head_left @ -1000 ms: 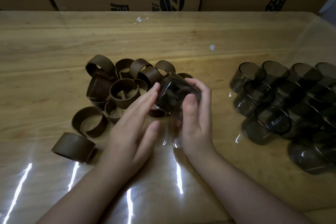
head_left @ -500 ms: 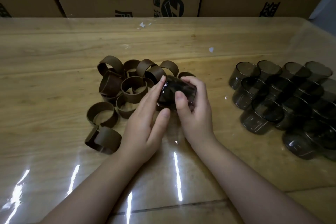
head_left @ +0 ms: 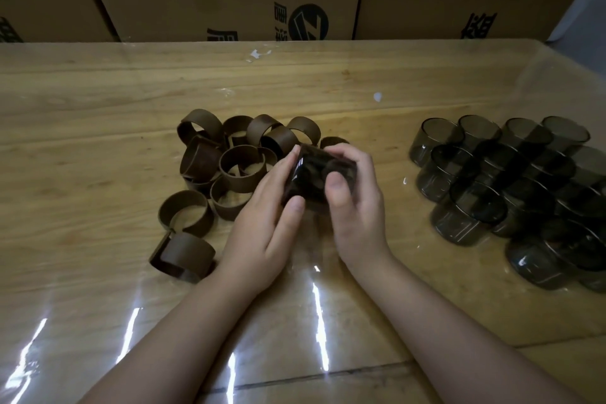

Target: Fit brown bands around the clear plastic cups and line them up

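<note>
A dark, smoky clear plastic cup (head_left: 311, 175) lies tilted between both hands at the table's middle, its mouth towards me. My left hand (head_left: 265, 223) grips its left side, thumb underneath. My right hand (head_left: 354, 207) wraps its right side, thumb on the rim. Something dark shows inside or around the cup; I cannot tell whether it is a band. A heap of several loose brown bands (head_left: 239, 161) lies just left of the hands. Several bare smoky cups (head_left: 511, 187) stand clustered at the right.
The wooden table (head_left: 98, 115) has a glossy clear film over it. Stacked cardboard boxes (head_left: 223, 0) line the far edge. One brown band (head_left: 183, 254) lies apart near my left wrist. The table's front edge runs along the lower right.
Both hands have kept hold of the cup and turned it slightly, the left thumb sliding under it. The camera has tilted up, showing more of the boxes.
</note>
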Tool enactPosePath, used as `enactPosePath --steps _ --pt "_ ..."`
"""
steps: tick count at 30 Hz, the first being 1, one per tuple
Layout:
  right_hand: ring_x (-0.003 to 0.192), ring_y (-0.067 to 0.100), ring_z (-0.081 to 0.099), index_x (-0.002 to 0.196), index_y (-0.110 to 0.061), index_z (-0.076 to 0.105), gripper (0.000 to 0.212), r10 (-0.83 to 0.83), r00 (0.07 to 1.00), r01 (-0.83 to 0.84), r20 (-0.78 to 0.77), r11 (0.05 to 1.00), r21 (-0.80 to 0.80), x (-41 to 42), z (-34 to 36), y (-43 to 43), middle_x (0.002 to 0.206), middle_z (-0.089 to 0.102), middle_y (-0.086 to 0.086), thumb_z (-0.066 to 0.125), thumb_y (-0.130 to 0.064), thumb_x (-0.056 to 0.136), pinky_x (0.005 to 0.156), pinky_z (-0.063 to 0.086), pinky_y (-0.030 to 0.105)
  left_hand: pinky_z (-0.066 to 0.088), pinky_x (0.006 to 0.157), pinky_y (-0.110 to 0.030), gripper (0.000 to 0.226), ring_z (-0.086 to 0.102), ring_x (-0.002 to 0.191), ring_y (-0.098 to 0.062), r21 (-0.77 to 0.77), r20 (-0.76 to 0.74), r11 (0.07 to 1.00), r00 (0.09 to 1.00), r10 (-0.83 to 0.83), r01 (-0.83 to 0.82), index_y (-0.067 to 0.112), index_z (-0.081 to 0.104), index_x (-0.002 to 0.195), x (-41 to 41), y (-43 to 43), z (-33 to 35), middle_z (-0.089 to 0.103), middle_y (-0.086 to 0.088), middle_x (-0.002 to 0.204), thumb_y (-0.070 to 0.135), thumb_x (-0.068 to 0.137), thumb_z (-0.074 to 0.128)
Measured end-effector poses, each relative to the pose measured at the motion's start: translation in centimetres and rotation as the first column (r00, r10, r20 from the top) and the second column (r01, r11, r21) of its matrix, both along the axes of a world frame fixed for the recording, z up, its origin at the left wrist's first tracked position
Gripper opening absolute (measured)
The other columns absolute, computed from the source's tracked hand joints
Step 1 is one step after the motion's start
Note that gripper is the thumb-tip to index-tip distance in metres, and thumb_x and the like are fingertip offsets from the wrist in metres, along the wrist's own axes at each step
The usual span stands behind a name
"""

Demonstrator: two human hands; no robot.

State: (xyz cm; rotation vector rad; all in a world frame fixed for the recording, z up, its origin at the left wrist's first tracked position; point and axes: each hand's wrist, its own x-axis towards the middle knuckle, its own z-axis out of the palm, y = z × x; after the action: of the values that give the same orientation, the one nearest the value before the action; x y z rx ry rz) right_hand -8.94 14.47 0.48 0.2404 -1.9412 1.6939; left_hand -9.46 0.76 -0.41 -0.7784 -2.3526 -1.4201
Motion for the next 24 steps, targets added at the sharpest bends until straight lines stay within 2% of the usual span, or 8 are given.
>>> enactPosePath --steps 3,7,10,14,16,18,20,24 --pt "0.097 0.011 0.059 0.114 -0.023 0.054 0.035 0.030 1.000 -0.030 -0.002 0.990 0.135 0.3 0.0 -0.1 0.107 0.058 -0.001 0.048 -0.042 0.085 0.079 0.053 0.034 0.030 0.111 -0.020 0.064 0.035 0.140 -0.012 0.059 -0.033 0.998 0.999 -0.017 0.019 0.019 0.027 0.148 0.1 -0.1 -0.2 0.036 -0.003 0.152 0.059 0.098 0.028" --pt "0.095 0.007 0.058 0.118 -0.009 0.058 0.048 0.017 1.000 -0.016 -0.003 0.975 0.224 0.2 -0.2 -0.1 0.109 0.059 0.003 0.048 -0.043 0.085 0.077 0.051 0.028 0.025 0.113 -0.018 0.063 0.028 0.144 -0.012 0.067 -0.084 0.998 0.996 0.004 0.001 0.018 0.018 0.149 0.0 0.0 -0.3 0.028 -0.003 0.156 0.055 0.100 0.028" --pt "0.095 0.004 0.056 0.120 -0.013 0.054 0.047 -0.023 1.000 0.024 -0.009 0.970 0.241 0.2 -0.5 0.0 0.111 0.058 0.005 0.046 -0.044 0.086 0.075 0.049 0.020 0.021 0.113 -0.015 0.062 0.022 0.145 -0.007 0.014 -0.117 1.000 0.993 0.012 -0.010 0.015 0.013 0.149 0.0 0.2 -0.1 0.021 -0.001 0.157 0.052 0.101 0.026" --pt "0.101 0.001 0.056 0.120 -0.029 0.044 0.034 -0.009 1.000 0.011 -0.011 0.982 0.191 0.2 -0.5 -0.3 0.117 0.056 0.006 0.043 -0.044 0.090 0.080 0.046 0.013 0.021 0.115 -0.017 0.059 0.020 0.145 -0.008 -0.021 -0.204 0.999 0.978 0.036 -0.041 0.002 0.016 0.147 0.1 0.6 0.4 0.021 -0.010 0.155 0.040 0.103 0.027" --pt "0.104 0.001 0.057 0.116 -0.037 0.046 0.028 0.050 0.998 -0.053 0.040 0.996 0.065 0.5 -0.2 -0.8 0.115 0.058 -0.009 0.040 -0.046 0.091 0.083 0.049 0.017 0.022 0.116 -0.021 0.056 0.021 0.145 -0.011 -0.030 -0.244 0.998 0.969 0.046 -0.055 0.001 0.018 0.146 0.1 0.6 0.6 0.023 -0.011 0.154 0.037 0.103 0.028" --pt "0.097 0.000 0.062 0.109 -0.040 0.053 0.029 0.142 0.981 -0.120 0.130 0.979 -0.165 0.7 0.4 -1.1 0.103 0.063 -0.021 0.036 -0.053 0.088 0.072 0.052 0.019 0.025 0.117 -0.031 0.053 0.025 0.145 -0.019 -0.047 -0.290 0.997 0.956 0.037 -0.053 0.004 0.022 0.145 0.3 0.8 0.8 0.025 -0.011 0.153 0.034 0.103 0.032" --pt "0.083 0.001 0.065 0.099 -0.040 0.063 0.038 0.260 0.935 -0.159 0.240 0.915 -0.370 0.8 1.0 -1.2 0.093 0.069 -0.016 0.036 -0.060 0.081 0.058 0.047 0.017 0.029 0.116 -0.040 0.051 0.030 0.143 -0.025 -0.030 -0.333 0.998 0.942 0.036 -0.049 0.003 0.030 0.142 0.4 1.0 0.9 0.031 -0.014 0.151 0.034 0.102 0.037" --pt "0.083 0.016 0.062 0.084 -0.034 0.077 0.046 0.545 0.760 -0.255 0.353 0.750 -0.610 0.8 1.6 -1.4 0.088 0.074 -0.004 0.039 -0.060 0.081 0.066 0.035 0.030 0.035 0.110 -0.034 0.049 0.040 0.136 -0.022 0.162 -0.310 0.987 0.950 0.036 0.015 0.010 0.042 0.132 0.7 1.3 1.3 0.041 -0.011 0.142 0.042 0.095 0.050"
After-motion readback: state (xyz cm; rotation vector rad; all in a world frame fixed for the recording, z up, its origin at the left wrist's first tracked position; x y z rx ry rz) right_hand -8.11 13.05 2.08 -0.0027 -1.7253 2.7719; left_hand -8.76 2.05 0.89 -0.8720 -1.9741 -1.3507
